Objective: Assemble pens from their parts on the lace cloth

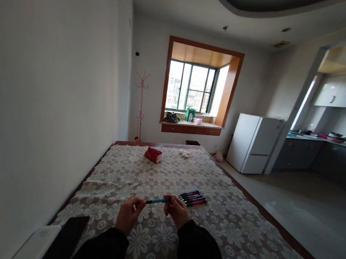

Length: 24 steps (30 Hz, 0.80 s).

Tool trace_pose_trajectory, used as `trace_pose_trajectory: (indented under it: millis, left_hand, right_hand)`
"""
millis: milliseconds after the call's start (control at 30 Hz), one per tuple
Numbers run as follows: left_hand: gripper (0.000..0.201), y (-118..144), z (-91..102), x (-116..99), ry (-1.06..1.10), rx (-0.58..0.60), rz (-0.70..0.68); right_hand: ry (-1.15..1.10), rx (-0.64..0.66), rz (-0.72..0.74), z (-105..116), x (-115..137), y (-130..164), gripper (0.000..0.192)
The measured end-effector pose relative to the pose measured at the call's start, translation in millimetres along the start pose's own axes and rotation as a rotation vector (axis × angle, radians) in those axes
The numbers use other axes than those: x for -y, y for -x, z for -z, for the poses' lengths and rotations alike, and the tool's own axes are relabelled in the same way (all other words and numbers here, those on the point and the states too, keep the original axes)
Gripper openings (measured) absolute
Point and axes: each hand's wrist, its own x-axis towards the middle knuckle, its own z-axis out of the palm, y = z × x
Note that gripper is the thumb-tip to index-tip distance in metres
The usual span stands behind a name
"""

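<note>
A blue pen (157, 201) with a dark end is held above the flowered tablecloth (153, 242), stretched between my two hands. My left hand (129, 213) pinches its dark left end between thumb and fingers. Around its right end close the fingers of my right hand (177, 212), which hide that end. Just beyond my right hand, several pens (193, 198) in blue, red and black lie side by side on the cloth.
Farther back on the table sit a red tissue pack (153, 155) and a small whitish item (184, 154). At the near left lie a dark flat object (69, 236) and a white box (35, 243). A wall (50, 81) runs along the left side.
</note>
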Motion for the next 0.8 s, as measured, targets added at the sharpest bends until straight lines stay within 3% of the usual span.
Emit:
trace_pose_trajectory:
  millis: [133, 367, 567, 800]
  left_hand:
    - [0.035, 1.1, -0.6, -0.2, 0.036, 0.003, 0.0]
    - [0.035, 1.4, 1.8, -2.1, 0.06, 0.053, -0.024]
    - [0.032, 2.3, 0.8, -3.7, 0.046, 0.061, -0.034]
    - [0.033, 1.4, -0.5, 1.7, -0.057, 0.049, 0.026]
  right_hand:
    - [-0.192, 0.084, -0.12, -3.2, 6.9, 6.1, 0.052]
    - [-0.429, 0.217, -0.134, 2.3, 0.8, 7.9, 0.031]
    - [-0.364, 0.078, -0.102, 3.4, 0.7, 2.8, 0.036]
    - [0.168, -0.285, 0.009, 17.2, -18.8, -13.9, 0.044]
